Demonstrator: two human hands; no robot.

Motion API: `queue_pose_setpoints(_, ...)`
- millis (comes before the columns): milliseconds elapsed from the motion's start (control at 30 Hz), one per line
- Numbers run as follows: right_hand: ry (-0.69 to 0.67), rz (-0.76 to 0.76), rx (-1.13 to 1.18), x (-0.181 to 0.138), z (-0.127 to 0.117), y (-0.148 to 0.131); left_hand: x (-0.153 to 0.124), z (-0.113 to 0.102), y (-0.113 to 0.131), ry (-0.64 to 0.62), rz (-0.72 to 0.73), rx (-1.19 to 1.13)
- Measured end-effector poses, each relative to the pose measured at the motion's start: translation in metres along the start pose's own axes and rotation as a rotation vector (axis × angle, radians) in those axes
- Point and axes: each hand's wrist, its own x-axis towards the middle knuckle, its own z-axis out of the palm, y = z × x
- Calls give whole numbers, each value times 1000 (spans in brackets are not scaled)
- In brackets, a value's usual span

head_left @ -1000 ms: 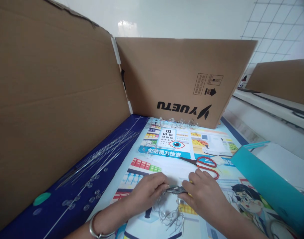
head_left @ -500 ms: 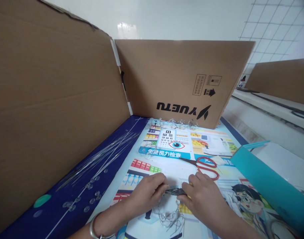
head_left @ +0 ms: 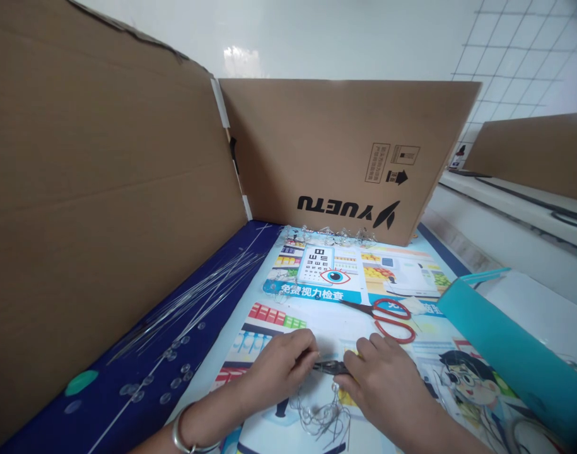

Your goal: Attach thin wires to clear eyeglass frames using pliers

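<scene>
In my right hand [head_left: 387,381] is a pair of pliers [head_left: 330,367], its dark jaws pointing left. The fingers are wrapped round the handles, which are mostly hidden. My left hand [head_left: 288,362] is pinched closed at the tips of the jaws, on thin silvery wire; the exact spot gripped is hidden by the fingers. Below the pliers, between both hands, hangs a loose tangle of bent wire [head_left: 322,413] with curled loops and free ends. Red-handled scissors [head_left: 393,320] lie beyond my right hand, blades to the left.
Straight wires [head_left: 198,296] and clear beads [head_left: 175,383] lie on the dark blue surface at left. Beaded wire pieces [head_left: 335,237] line the far edge. Cardboard panels [head_left: 349,139] stand at the left and back. A teal box [head_left: 506,340] is at right.
My right hand has shifted slightly down and left with the pliers, and the wire tangle has moved a little. My left hand stays nearly where it was.
</scene>
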Motion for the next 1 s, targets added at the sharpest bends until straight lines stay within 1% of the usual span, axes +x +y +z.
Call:
queue_pose_setpoints(200, 24, 4, -51, -4, -2, -6, 0, 1, -1, -5, -5, -25)
queue_pose_setpoints(333, 65, 3, -94, -5, -3, -10, -1, 0, 0, -3, -23, -35)
queue_pose_setpoints(633, 96, 19, -135, -9, 1, -16, 0, -2, 0, 17, -49, -47)
queue_pose_setpoints(900, 74, 48, -120, -6, -5, -12, 0, -4, 2, 5, -70, -85)
queue_pose_setpoints(1000, 56, 57, -106, -4, -6, -11, -1, -4, 0, 7, -52, -81)
